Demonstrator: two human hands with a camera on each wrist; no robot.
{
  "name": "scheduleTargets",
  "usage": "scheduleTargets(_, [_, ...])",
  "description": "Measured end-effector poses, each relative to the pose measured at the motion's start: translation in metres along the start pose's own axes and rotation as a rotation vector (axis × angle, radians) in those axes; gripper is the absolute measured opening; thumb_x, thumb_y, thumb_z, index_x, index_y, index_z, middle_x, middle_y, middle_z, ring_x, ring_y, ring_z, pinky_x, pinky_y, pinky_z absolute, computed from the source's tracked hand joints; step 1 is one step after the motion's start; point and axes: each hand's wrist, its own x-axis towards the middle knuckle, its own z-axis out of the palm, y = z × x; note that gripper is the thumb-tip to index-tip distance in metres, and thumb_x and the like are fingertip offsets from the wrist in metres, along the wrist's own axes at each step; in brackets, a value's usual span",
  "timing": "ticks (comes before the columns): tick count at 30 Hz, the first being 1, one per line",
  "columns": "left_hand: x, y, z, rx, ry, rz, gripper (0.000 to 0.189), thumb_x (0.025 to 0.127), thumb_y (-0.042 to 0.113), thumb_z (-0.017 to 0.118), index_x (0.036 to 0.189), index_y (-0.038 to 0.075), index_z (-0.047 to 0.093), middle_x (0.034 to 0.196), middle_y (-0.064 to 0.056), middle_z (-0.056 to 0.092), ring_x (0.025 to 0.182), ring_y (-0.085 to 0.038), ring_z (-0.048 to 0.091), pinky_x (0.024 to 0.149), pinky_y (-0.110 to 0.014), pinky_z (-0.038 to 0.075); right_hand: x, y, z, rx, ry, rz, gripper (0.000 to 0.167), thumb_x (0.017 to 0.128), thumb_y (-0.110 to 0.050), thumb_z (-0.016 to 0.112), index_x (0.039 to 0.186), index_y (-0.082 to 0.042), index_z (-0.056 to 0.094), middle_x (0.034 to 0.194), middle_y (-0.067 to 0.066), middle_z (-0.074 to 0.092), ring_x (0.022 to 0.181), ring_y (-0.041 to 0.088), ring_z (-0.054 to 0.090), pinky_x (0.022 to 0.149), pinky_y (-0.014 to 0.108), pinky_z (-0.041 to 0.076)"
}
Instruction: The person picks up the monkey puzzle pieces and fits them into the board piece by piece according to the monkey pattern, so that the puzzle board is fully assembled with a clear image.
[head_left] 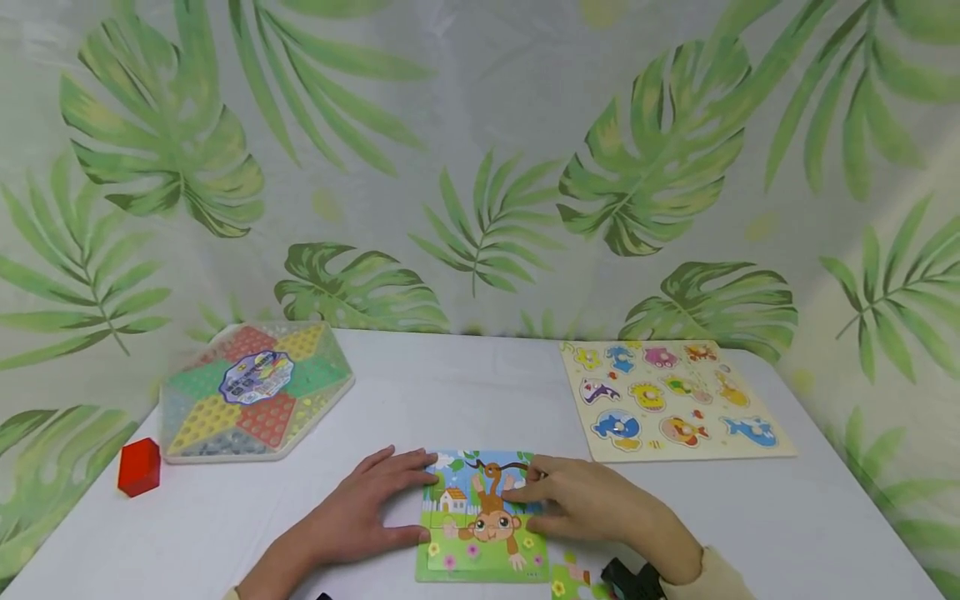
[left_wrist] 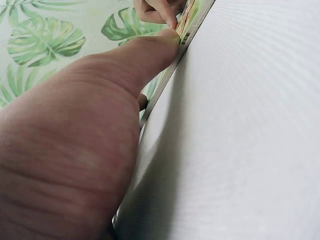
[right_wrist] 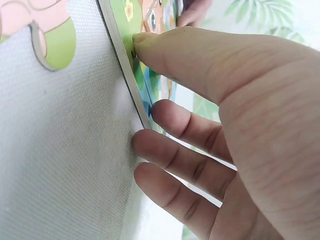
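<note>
A monkey jigsaw puzzle lies flat near the front of the table, its picture showing a hanging monkey, a house and flowers. Along its left edge rests my left hand, fingers spread, thumb and fingertips touching the board's border. My right hand is over the right side, with the index finger reaching onto the picture beside the monkey. In the right wrist view, its thumb lies on the puzzle while the other fingers bend loosely by the edge. A loose jigsaw piece lies on the cloth close by.
More loose puzzle pieces lie in front of my right wrist, partly cut off. A hexagonal Chinese checkers set stands back left, with a red block beside it. A wooden sea-animal peg board lies back right. Leaf-patterned cloth hangs behind.
</note>
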Motion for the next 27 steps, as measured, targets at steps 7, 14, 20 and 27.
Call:
scheduleTargets(7, [0.0011, -0.0005, -0.0006, 0.012, 0.01, 0.016, 0.055, 0.089, 0.055, 0.075, 0.134, 0.024, 0.066, 0.151, 0.004, 0.057, 0.141, -0.023, 0.052, 0.119, -0.048, 0.028, -0.0008, 0.0007, -0.0029, 0.025, -0.018, 0.007, 0.039, 0.096, -0.037, 0.073, 0.135, -0.034, 0.069, 0.096, -0.013, 0.054, 0.069, -0.001, 0.037, 0.057, 0.014, 0.034])
scheduleTargets(14, [0.0011, -0.0016, 0.0002, 0.004, 0.007, 0.019, 0.056, 0.089, 0.055, 0.076, 0.134, 0.023, 0.066, 0.151, 0.003, 0.056, 0.142, -0.023, 0.051, 0.12, -0.044, 0.023, -0.0018, 0.0, -0.0042, 0.047, -0.028, 0.011, 0.039, 0.096, -0.035, 0.073, 0.135, -0.032, 0.069, 0.095, -0.013, 0.052, 0.071, -0.001, 0.038, 0.059, 0.014, 0.036])
scheduleTargets(20, [-0.0003, -0.0002, 0.0, 0.007, -0.001, -0.008, 0.056, 0.088, 0.056, 0.076, 0.133, 0.025, 0.066, 0.152, 0.005, 0.056, 0.142, -0.022, 0.051, 0.121, -0.046, 0.025, -0.0026, 0.0001, -0.0043, 0.06, -0.018, -0.006, 0.038, 0.098, -0.034, 0.071, 0.136, -0.03, 0.069, 0.096, -0.012, 0.053, 0.073, -0.001, 0.038, 0.06, 0.014, 0.036])
scheduleTargets(27, [-0.0008, 0.0004, 0.0, 0.011, -0.006, 0.001, 0.056, 0.089, 0.055, 0.075, 0.134, 0.024, 0.065, 0.152, 0.004, 0.055, 0.143, -0.023, 0.05, 0.121, -0.046, 0.025, -0.0088, 0.0054, -0.0086, 0.169, -0.028, -0.009, 0.049, 0.099, -0.031, 0.069, 0.146, -0.025, 0.059, 0.099, -0.013, 0.055, 0.078, 0.0, 0.048, 0.066, 0.016, 0.044])
